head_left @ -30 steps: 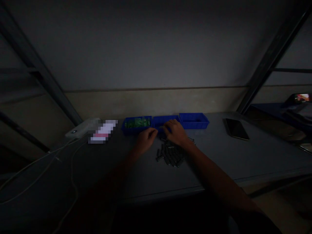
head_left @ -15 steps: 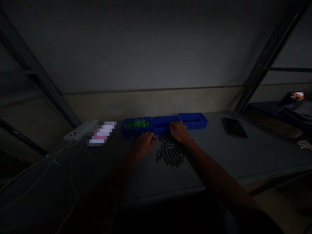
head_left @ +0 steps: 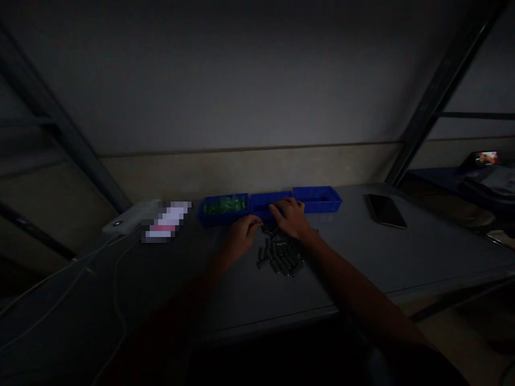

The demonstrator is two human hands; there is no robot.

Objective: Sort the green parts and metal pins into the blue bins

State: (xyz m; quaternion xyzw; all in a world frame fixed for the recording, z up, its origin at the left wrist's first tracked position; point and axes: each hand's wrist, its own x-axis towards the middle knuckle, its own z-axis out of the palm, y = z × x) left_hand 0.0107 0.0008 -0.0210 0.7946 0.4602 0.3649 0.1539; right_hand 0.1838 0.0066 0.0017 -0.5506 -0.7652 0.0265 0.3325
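In the dim head view, my left hand [head_left: 241, 234] is at the left of a pile of small dark metal cylinders [head_left: 284, 257] on the table. Its thumb and fingertips are pinched together, and what they hold, if anything, is too small to make out. My right hand [head_left: 293, 219] reaches over the far side of the pile, at the front rim of the middle blue bin [head_left: 263, 203]. Its thumb stands apart from the bent fingers, and nothing shows between them. The hand covers part of this bin and of the pile.
A left blue bin [head_left: 219, 219] holds green plastic-wrapped items; a right blue bin [head_left: 322, 205] stands beside the middle one. A dark phone [head_left: 386, 210] lies to the right. At the left are a white box [head_left: 124, 221], a lit screen [head_left: 167, 222] and cables [head_left: 116, 284]. The wall is behind.
The fingertips of my left hand have come together and moved slightly right. My right hand has shifted slightly left, its thumb now spread from the fingers. The view has moved slightly.
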